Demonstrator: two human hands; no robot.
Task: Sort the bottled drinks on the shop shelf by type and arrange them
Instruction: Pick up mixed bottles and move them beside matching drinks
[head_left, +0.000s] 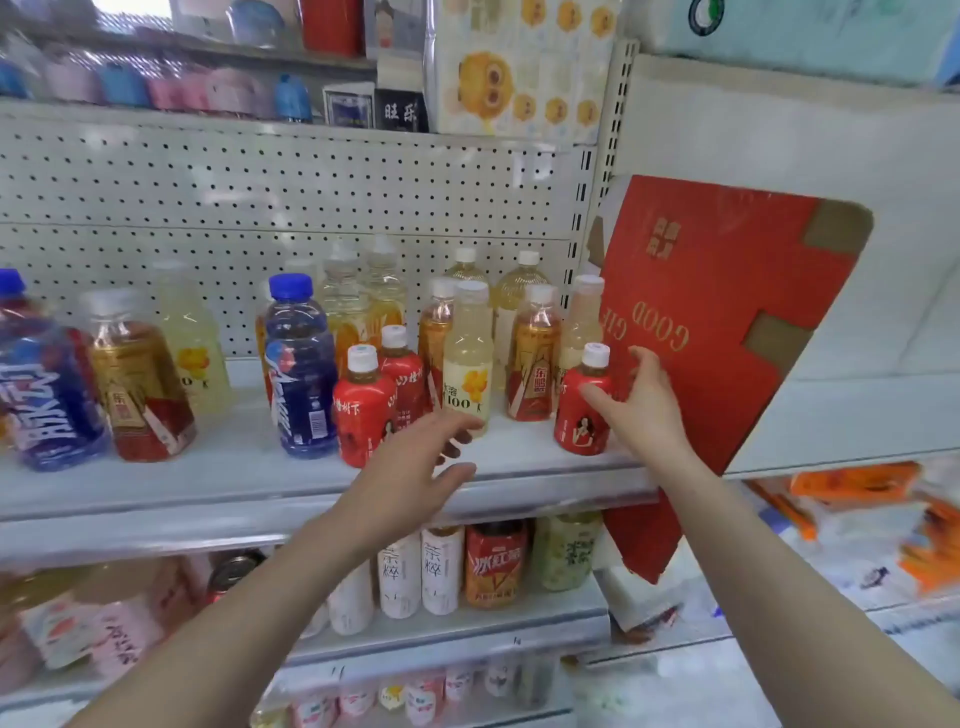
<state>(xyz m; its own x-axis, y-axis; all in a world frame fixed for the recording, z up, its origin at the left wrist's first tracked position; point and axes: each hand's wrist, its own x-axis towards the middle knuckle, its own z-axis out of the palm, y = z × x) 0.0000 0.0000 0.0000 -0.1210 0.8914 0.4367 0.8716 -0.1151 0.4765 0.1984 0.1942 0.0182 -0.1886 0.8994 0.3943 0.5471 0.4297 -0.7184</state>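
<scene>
**Bottled drinks (384, 291): types mixed on the middle shelf (234, 483)**

We see the bottles standing upright on the shelf, not grouped by type.
- Right hand (641, 400): thumb and fingers curled round a small red bottle (582, 415) at the right end. White cap, dark liquid at the neck. It stands just beside a red card box (727, 322) leaning there.
- Left hand (415, 447): fingers spread and straight, holding nothing. Fingertips are at the base of a pale yellow bottle (467, 364); we cannot tell if they touch it.
- Two more red bottles (363, 410) stand left of that one, then a blue-capped bottle (301, 374) with clear liquid.
- Amber tea bottles (535, 364) sit among the yellow ones, with paler, taller bottles behind.
- Far left: a big blue bottle (47, 400) and another amber one (140, 395).
- Lower shelf (519, 618): white bottles (441, 571), then one with an orange-red label (493, 564).
</scene>
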